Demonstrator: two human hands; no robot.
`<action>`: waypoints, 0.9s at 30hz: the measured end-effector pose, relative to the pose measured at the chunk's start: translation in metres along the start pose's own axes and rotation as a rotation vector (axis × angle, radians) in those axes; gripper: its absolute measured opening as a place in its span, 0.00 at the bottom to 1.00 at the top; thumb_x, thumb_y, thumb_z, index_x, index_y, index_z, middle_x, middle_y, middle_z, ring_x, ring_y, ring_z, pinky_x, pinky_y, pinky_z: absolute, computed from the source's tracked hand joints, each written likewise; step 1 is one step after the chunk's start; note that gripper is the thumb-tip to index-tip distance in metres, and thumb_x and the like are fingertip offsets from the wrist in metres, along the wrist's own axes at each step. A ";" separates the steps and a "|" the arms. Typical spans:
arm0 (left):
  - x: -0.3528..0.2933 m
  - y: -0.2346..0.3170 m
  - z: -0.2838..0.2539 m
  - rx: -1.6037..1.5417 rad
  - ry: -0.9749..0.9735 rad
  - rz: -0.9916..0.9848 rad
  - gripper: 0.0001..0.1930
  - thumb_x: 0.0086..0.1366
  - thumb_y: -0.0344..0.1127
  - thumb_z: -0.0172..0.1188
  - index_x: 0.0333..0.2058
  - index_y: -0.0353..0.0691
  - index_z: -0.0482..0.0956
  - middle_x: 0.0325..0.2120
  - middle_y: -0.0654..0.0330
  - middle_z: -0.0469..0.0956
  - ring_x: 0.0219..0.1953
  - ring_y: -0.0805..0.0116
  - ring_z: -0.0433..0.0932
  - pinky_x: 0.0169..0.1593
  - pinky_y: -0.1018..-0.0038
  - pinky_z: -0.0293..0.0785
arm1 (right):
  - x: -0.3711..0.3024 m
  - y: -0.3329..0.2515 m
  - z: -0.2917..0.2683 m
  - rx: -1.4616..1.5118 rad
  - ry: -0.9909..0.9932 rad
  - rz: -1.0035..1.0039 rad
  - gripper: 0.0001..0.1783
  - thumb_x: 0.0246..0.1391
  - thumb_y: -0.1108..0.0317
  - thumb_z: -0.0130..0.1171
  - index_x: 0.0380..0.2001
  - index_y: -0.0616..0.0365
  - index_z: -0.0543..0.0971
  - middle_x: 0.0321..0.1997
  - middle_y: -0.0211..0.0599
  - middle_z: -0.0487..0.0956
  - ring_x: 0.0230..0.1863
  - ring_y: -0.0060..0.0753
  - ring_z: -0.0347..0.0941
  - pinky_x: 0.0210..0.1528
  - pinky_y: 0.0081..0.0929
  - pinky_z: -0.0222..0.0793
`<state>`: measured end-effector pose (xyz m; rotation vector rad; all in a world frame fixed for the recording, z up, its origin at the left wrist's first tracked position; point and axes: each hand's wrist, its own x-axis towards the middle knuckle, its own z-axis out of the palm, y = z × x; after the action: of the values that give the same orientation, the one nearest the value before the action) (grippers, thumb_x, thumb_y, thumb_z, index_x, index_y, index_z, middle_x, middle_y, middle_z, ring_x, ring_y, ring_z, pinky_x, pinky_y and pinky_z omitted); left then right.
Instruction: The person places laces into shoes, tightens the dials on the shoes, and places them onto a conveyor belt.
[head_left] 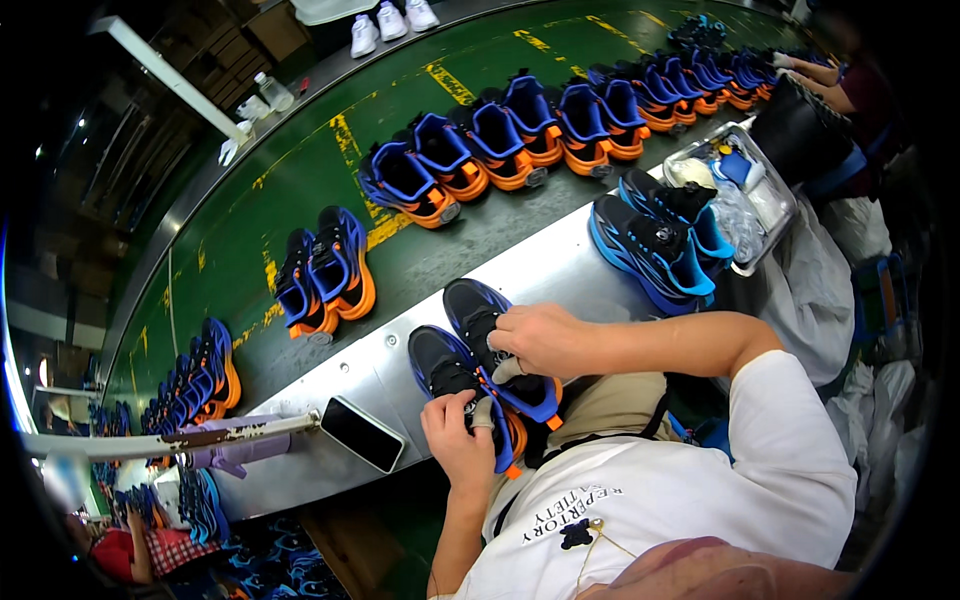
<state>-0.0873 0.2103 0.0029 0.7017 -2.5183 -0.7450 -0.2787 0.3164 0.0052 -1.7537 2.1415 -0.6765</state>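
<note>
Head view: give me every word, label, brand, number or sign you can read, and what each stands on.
White T-shirt: two lines of dark capitals, upside down in view; wording not copied here.
Shoes being handled: any markings are too small or covered to read.
Phone: dark screen, no text visible.
Green belt: yellow stripes, no readable characters.

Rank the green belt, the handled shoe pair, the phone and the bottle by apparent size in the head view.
1. Green belt
2. Handled shoe pair
3. Phone
4. Bottle (farther away)
</note>
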 end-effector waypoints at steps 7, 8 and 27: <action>0.009 0.007 -0.009 -0.221 -0.077 -0.172 0.17 0.54 0.26 0.64 0.45 0.38 0.79 0.34 0.63 0.74 0.29 0.72 0.66 0.32 0.78 0.65 | 0.004 0.005 -0.014 0.145 -0.139 -0.034 0.18 0.46 0.59 0.65 0.41 0.52 0.78 0.31 0.40 0.73 0.38 0.45 0.73 0.35 0.39 0.69; 0.008 0.001 -0.010 -0.212 -0.151 -0.137 0.18 0.54 0.26 0.64 0.46 0.38 0.77 0.34 0.63 0.73 0.29 0.72 0.66 0.33 0.78 0.66 | 0.005 0.006 -0.015 0.144 -0.121 -0.039 0.18 0.46 0.59 0.65 0.40 0.53 0.78 0.31 0.39 0.73 0.38 0.45 0.73 0.35 0.39 0.69; 0.022 -0.011 -0.014 -0.466 -0.293 -0.143 0.20 0.54 0.24 0.63 0.47 0.39 0.77 0.32 0.62 0.71 0.29 0.72 0.66 0.33 0.77 0.66 | 0.005 0.009 -0.031 0.234 -0.122 0.010 0.19 0.42 0.56 0.68 0.33 0.56 0.78 0.30 0.39 0.75 0.33 0.46 0.75 0.34 0.39 0.69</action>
<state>-0.0939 0.1841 0.0123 0.6438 -2.4119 -1.5184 -0.3029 0.3184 0.0269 -1.6163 1.9043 -0.7628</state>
